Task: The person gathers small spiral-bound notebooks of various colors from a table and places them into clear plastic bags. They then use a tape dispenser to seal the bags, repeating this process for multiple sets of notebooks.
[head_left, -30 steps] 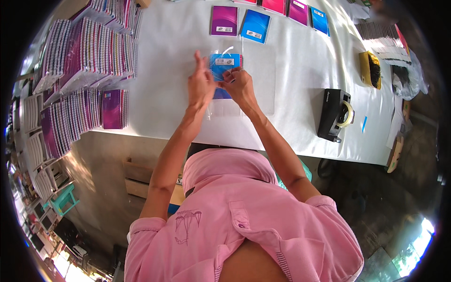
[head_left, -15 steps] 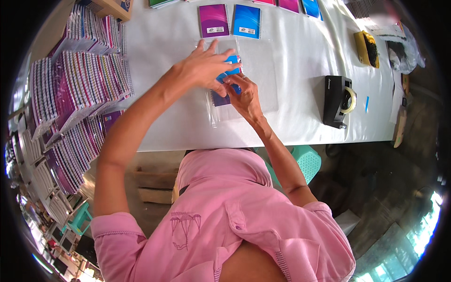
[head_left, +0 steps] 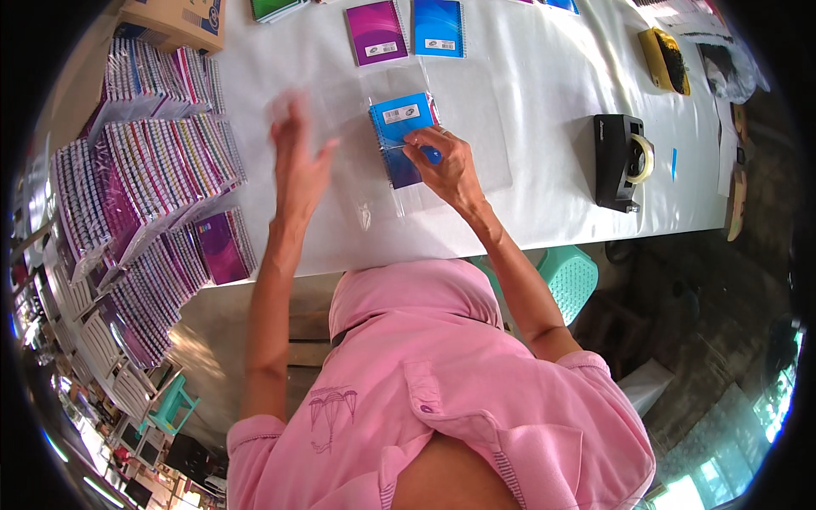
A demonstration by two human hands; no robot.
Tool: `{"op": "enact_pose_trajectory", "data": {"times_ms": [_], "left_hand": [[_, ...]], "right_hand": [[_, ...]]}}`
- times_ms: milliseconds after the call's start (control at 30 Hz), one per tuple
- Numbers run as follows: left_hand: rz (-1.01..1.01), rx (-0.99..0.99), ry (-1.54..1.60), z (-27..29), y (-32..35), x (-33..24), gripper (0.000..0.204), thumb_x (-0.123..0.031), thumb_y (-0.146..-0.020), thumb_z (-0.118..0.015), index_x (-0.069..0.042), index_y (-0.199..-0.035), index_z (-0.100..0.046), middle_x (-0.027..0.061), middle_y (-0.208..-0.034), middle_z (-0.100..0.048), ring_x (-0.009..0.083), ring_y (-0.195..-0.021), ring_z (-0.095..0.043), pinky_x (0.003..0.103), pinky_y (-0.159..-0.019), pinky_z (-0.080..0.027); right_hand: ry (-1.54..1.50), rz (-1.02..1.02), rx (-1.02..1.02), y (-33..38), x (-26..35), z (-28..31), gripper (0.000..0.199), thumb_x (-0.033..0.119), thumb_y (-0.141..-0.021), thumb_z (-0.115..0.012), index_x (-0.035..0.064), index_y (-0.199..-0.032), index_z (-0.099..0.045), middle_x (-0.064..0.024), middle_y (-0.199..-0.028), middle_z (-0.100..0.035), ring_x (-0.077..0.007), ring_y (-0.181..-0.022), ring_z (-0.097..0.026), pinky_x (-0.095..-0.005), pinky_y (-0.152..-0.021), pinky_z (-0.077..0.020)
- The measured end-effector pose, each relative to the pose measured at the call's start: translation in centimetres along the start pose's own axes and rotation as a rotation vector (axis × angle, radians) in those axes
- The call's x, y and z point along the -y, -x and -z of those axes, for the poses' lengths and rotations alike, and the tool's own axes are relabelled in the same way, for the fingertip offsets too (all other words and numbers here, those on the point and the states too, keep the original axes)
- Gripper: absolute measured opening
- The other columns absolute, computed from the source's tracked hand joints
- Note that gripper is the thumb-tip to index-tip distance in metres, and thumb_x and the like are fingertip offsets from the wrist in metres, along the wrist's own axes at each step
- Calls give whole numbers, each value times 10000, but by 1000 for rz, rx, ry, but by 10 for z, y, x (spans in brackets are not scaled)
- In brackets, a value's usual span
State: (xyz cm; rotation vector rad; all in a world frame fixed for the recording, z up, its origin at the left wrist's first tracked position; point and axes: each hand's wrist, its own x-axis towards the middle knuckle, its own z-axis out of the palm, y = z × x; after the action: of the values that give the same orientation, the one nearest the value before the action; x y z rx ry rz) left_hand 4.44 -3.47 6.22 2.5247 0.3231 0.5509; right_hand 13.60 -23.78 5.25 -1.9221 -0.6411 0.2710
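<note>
A blue spiral notebook [head_left: 398, 127] with a white label lies on a clear plastic sheet [head_left: 484, 110] in front of me. A dark purple cover [head_left: 401, 168] shows at its lower end. Over the notebook's right side my right hand [head_left: 448, 167] is closed, thumb and index finger pinched together. Something small, rounded and blue shows inside that grip; its kind is mostly hidden. A thin pale line runs left from the fingertips across the cover. My left hand [head_left: 297, 166], blurred by motion, hovers left of the sheet with fingers apart and nothing in it.
A purple notebook [head_left: 376, 32] and another blue notebook [head_left: 439, 29] lie farther back. Tall stacks of spiral notebooks [head_left: 161, 170] and a cardboard box [head_left: 178, 25] line the left. Rightward are a black tape dispenser [head_left: 614, 161], a blue strip [head_left: 674, 165] and a yellow container [head_left: 663, 61].
My left hand has lifted off the notebook and swung left, uncovering the label. My right hand keeps its pinch over the notebook. The whole view has shifted slightly.
</note>
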Motion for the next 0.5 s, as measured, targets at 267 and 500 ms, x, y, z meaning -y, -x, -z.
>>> {"op": "enact_pose_trajectory", "data": {"times_ms": [267, 500], "left_hand": [[-838, 903, -477, -29, -110, -63, 473, -203, -714, -720, -241, -1177, -633, -103, -1352, -495, 207, -1395, -255, 516, -1120, -243], [-865, 450, -222, -48, -78, -14, 408, -222, -709, -701, -285, -1112, -676, -158, -1272, -565, 202, -1350, -355, 569, -1117, -232]], "right_hand": [[29, 21, 91, 2, 6, 3, 50, 25, -839, -639, 16, -888, -643, -104, -882, -679, -245, -777, -641, -336, -656, -489], [99, 251, 178, 11, -20, 45, 162, 90, -810, -683, 74, -971, -672, -38, -1075, -667, -222, -974, -608, -379, -848, -478]]}}
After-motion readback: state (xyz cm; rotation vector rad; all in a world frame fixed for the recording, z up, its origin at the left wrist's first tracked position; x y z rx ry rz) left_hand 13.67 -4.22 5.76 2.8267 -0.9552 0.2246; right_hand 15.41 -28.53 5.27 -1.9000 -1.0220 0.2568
